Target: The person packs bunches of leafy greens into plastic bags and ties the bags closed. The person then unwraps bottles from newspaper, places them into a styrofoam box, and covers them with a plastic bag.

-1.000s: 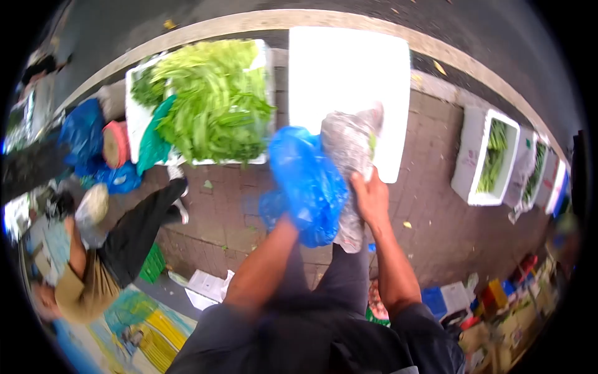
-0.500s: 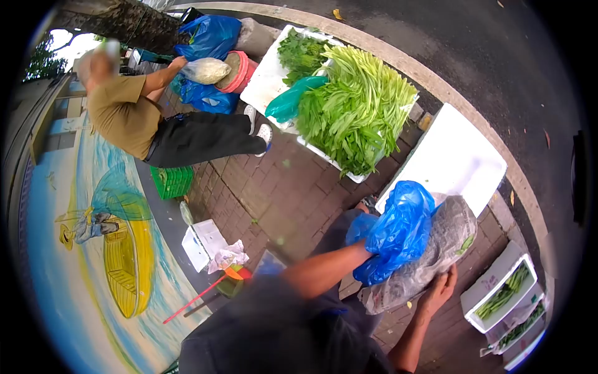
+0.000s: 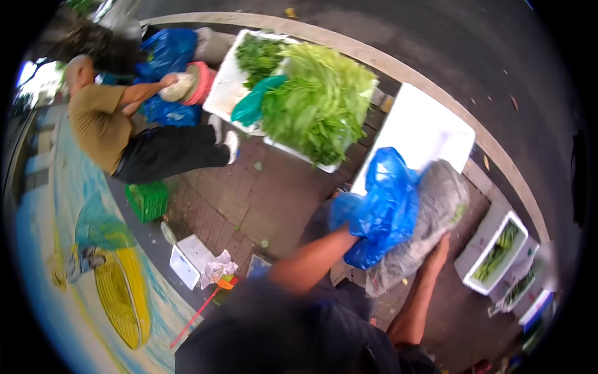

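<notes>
Blue plastic bag [image 3: 389, 209] bunches around my left hand [image 3: 350, 235], which hides the fingers; the bag moves with that hand. Against its right side leans a long greyish, cloudy plastic bag [image 3: 430, 215] with a bit of green showing through near its right edge. My right hand [image 3: 440, 250] is closed around the lower right side of this grey bag, partly behind it. Both bags are raised in front of my body, over the near end of a white foam box [image 3: 423, 124].
Leafy greens [image 3: 317, 100] fill a foam box beyond. Foam boxes of green vegetables [image 3: 498, 252] stand at right. Another person [image 3: 103, 121] handles a pale bag beside a pink bucket [image 3: 202, 84]. A green crate [image 3: 147, 201] and small white box [image 3: 190, 258] lie left.
My view has shifted, so most surroundings sit further left. The grey bag stands more upright. The other person's pale bag is lower against the bucket.
</notes>
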`<state>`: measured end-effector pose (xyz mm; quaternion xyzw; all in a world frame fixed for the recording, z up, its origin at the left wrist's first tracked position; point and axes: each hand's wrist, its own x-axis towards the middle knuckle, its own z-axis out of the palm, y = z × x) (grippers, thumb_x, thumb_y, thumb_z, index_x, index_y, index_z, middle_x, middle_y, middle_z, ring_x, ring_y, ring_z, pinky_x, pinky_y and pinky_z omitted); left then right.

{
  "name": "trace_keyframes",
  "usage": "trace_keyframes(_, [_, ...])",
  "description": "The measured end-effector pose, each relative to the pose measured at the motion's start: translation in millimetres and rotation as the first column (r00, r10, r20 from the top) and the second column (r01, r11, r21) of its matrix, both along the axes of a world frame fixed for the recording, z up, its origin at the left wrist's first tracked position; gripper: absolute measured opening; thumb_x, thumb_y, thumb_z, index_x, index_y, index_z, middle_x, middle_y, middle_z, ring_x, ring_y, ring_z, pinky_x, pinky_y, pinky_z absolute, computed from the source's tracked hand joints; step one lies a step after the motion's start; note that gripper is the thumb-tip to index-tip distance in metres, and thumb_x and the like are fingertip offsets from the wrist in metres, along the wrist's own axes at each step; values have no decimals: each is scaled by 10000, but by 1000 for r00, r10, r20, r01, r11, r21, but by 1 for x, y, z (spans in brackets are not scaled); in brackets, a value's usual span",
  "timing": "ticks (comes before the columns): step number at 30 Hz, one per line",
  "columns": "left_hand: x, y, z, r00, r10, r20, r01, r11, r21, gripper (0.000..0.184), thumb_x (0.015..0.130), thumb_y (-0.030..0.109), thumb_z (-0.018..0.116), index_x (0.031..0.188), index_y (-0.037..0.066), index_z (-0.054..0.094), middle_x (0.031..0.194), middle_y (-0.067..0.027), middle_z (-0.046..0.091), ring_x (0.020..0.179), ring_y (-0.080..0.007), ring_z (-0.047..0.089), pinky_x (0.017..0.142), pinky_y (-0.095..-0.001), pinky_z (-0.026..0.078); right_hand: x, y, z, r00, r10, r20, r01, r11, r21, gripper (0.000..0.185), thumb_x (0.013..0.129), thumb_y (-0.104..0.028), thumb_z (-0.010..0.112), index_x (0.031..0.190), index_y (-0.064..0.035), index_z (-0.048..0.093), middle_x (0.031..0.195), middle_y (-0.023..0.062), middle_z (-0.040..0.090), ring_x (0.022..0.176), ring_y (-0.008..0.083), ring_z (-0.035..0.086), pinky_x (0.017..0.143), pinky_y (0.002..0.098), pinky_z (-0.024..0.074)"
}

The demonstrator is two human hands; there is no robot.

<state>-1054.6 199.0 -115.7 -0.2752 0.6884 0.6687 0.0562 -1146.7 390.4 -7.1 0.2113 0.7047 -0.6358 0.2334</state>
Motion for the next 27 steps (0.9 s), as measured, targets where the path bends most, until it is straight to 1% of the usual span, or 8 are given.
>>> trace_keyframes(3, [4, -20, 36, 994, -114, 0, 111, 968, -225, 245, 1014, 203, 533, 1216, 83, 603, 1082, -73, 646, 972, -171, 633, 840, -287, 555, 7, -2, 2, 955, 214, -205, -171, 963, 210, 337, 1051, -289, 472, 996, -9, 651, 1011, 61, 635, 924, 141, 550, 843, 323, 448])
trace_keyframes(6, [-2, -34, 80, 961, -275, 27, 252, 832, -493, 242, 1012, 205, 538, 1211, 84, 606, 1075, -71, 647, 967, -169, 633, 837, -285, 555, 8, -19, 25, 996, 73, -48, -82, 971, -225, 402, 1047, -273, 524, 1303, 30, 595, 1173, 68, 644, 1029, 125, 567, 943, 283, 434])
trace_keyframes(11, [-23, -35, 152, 784, -546, 295, 455, 182, -872, 238, 1009, 209, 547, 1202, 86, 612, 1065, -67, 649, 959, -166, 633, 833, -281, 555, 14, -26, 31, 995, 93, 44, -69, 920, -387, 435, 1036, -255, 543, 1375, 17, 553, 1190, 34, 646, 1033, 94, 553, 938, 258, 431])
trace_keyframes(14, [-29, -45, 161, 642, -532, 552, 454, -316, -833, 236, 1007, 211, 552, 1197, 87, 615, 1058, -65, 650, 954, -164, 633, 830, -279, 555, 17, -55, 29, 987, 159, 17, -155, 978, -139, 408, 1003, -274, 613, 1319, -16, 604, 1023, 35, 692, 897, 94, 610, 817, 274, 494])
trace_keyframes(17, [7, -55, 70, 604, -439, 666, 355, -599, -717, 242, 922, 184, 578, 1112, 53, 651, 1011, -115, 655, 939, -242, 635, 852, -379, 523, 19, -80, 28, 929, 338, -153, -290, 918, 269, 348, 956, -268, 654, 1230, -54, 667, 884, 87, 717, 806, 144, 643, 755, 327, 484])
trace_keyframes(20, [23, -55, 54, 649, -382, 658, 409, -553, -726, 226, 931, 145, 585, 1122, 43, 651, 985, -95, 654, 894, -215, 623, 816, -368, 519, 24, -85, 29, 802, 507, -316, -307, 803, 510, 398, 920, -285, 681, 1202, -6, 651, 927, 230, 691, 866, 408, 669, 785, 473, 510])
trace_keyframes(24, [16, -49, 59, 748, -186, 638, 262, -799, -541, 240, 979, 122, 613, 1213, 73, 631, 998, -9, 664, 856, -98, 635, 765, -277, 564, 23, -83, 18, 743, 520, -421, -202, 774, 600, 162, 891, -133, 694, 1018, -33, 693, 764, 182, 657, 678, 372, 647, 599, 424, 464])
trace_keyframes(27, [17, -46, 67, 784, -121, 608, 261, -826, -500, 240, 979, 125, 613, 1213, 72, 631, 1002, -12, 664, 861, -102, 636, 770, -281, 564, 22, -71, 8, 820, 467, -331, -200, 776, 598, 119, 897, -74, 669, 999, -16, 695, 735, 205, 629, 628, 321, 643, 577, 398, 470])
